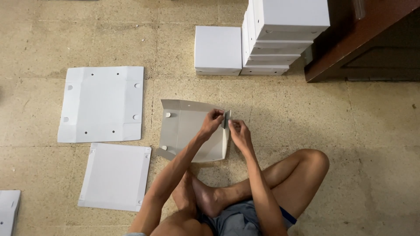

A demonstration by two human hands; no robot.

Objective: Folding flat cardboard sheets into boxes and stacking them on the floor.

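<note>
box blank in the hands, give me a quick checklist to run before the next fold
1. Both hands on the corner flap: left hand and right hand pinch it, ok.
2. Half-folded box blank lies on the floor in front of the crossed legs: ok.
3. Far and left walls raised: ok.
4. Corner tab locked: cannot tell, fingers hide it.
5. Flat blanks ready at left: ok.
6. Stack of finished boxes stands apart from the work: ok.

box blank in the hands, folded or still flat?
Partly folded. The box blank has its far and right edge flaps raised off the floor; left hand and right hand pinch the right corner.
</note>
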